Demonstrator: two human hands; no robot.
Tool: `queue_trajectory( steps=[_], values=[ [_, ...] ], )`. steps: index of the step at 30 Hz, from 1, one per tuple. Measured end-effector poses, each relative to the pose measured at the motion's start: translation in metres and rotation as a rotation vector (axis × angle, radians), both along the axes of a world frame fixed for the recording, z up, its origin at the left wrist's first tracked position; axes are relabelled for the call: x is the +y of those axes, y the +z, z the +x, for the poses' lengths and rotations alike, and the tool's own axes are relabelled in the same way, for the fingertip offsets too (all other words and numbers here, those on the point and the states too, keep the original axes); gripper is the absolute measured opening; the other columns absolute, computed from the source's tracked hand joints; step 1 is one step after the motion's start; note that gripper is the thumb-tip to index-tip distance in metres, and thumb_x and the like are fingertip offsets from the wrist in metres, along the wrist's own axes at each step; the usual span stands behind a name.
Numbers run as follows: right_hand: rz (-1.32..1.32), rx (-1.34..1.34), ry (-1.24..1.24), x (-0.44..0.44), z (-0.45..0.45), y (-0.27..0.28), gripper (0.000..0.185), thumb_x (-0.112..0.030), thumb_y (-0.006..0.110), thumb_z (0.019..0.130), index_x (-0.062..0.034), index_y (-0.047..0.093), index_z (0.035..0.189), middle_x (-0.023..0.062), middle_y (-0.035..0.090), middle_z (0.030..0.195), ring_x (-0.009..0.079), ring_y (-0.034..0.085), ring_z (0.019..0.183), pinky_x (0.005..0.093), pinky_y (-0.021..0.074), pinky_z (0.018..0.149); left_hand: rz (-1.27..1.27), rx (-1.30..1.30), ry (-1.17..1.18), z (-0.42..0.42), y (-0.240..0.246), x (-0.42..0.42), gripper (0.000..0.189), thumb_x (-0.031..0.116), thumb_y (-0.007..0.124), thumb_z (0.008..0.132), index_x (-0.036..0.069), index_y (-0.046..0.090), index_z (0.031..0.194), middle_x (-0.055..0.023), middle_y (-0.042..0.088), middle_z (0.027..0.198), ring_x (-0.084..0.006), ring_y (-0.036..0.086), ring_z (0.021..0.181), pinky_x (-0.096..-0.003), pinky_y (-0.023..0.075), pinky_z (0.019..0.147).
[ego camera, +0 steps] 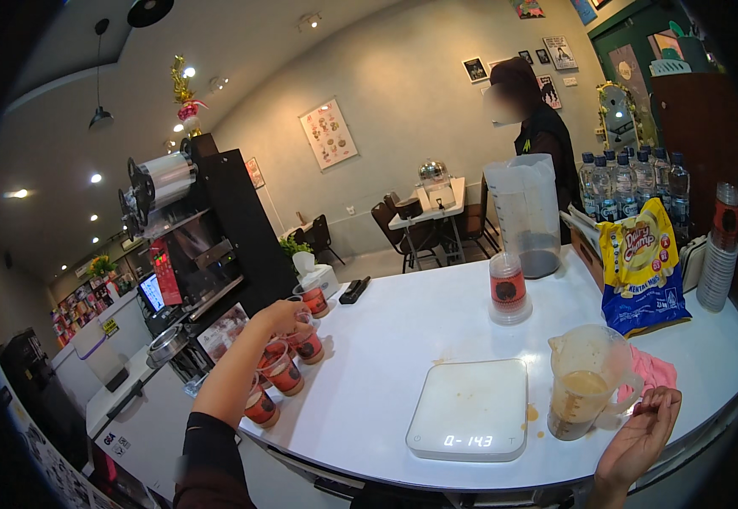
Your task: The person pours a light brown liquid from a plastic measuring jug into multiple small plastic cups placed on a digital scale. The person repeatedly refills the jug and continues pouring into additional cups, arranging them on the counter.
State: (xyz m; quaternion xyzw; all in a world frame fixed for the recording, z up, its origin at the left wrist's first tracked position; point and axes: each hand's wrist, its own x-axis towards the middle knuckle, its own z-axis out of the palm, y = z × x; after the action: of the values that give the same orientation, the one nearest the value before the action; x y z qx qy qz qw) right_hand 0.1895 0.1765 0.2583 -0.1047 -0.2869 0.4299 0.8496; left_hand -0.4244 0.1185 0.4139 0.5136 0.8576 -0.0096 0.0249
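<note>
My left hand (pixel 286 318) reaches to the counter's left side, its fingers around the upper part of a clear plastic cup (pixel 309 348) with a red printed band. More such cups (pixel 285 376) stand close around it, light brown showing at their bases. Beside the handle of a clear plastic measuring jug (pixel 575 394), my right hand (pixel 642 432) is held palm up, fingers loosely curled and nothing in them. Cloudy brown liquid partly fills the jug. Left of it lies a white digital scale (pixel 468 407) with a lit display and nothing on its platform.
Brown spills (pixel 532 412) mark the white counter (pixel 381 356). Stacked cups (pixel 508 289), a tall plastic pitcher (pixel 524 216), a Dairy Champ pouch (pixel 642 273) and a pink cloth (pixel 652 372) stand or lie rightward. A cup-sealing machine (pixel 216 223) rises at left. A person (pixel 543 127) is beyond the counter.
</note>
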Motion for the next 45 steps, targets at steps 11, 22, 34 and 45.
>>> queue_trajectory(
  steps=[11,22,34,45],
  values=[
    [-0.023,-0.006,-0.021,-0.002,-0.001,0.003,0.01,-0.016,0.043,0.103,-0.0087,0.044,0.096,0.0011,0.038,0.09,0.0118,0.038,0.085,0.0263,0.0318,0.08,-0.024,0.113,-0.064,0.001,-0.003,-0.003,0.075,0.063,0.072,0.077,0.009,0.062,0.128,-0.0206,0.065,0.123,-0.0344,0.063,0.112,-0.0416,0.0508,0.094],
    [-0.057,0.014,-0.114,-0.006,-0.004,0.014,0.006,-0.013,0.044,0.101,-0.0086,0.047,0.1,0.0004,0.041,0.089,0.0109,0.038,0.083,0.0265,0.0322,0.077,0.587,0.05,-0.722,0.168,0.01,0.107,0.056,0.046,0.078,0.081,0.002,0.067,0.114,-0.0166,0.068,0.107,-0.0303,0.067,0.101,-0.0383,0.0537,0.088],
    [-0.041,-0.009,-0.065,-0.006,-0.005,0.014,0.006,-0.008,0.045,0.097,-0.006,0.046,0.091,0.0043,0.044,0.086,0.0134,0.04,0.081,0.0284,0.0355,0.079,0.681,-0.533,-0.64,0.287,-0.066,0.259,0.095,0.052,0.083,0.072,0.0,0.043,0.142,-0.0242,0.059,0.13,-0.0342,0.059,0.121,-0.0389,0.0465,0.102],
    [-0.024,-0.043,-0.102,-0.007,-0.007,0.016,0.009,-0.009,0.042,0.098,-0.0058,0.044,0.09,0.0035,0.042,0.085,0.0128,0.038,0.08,0.0281,0.0345,0.078,0.988,-1.033,-0.568,0.274,-0.02,0.209,0.059,0.037,0.079,0.085,0.004,0.05,0.125,-0.0116,0.064,0.115,-0.0185,0.064,0.105,-0.0334,0.0537,0.086]
  ],
)
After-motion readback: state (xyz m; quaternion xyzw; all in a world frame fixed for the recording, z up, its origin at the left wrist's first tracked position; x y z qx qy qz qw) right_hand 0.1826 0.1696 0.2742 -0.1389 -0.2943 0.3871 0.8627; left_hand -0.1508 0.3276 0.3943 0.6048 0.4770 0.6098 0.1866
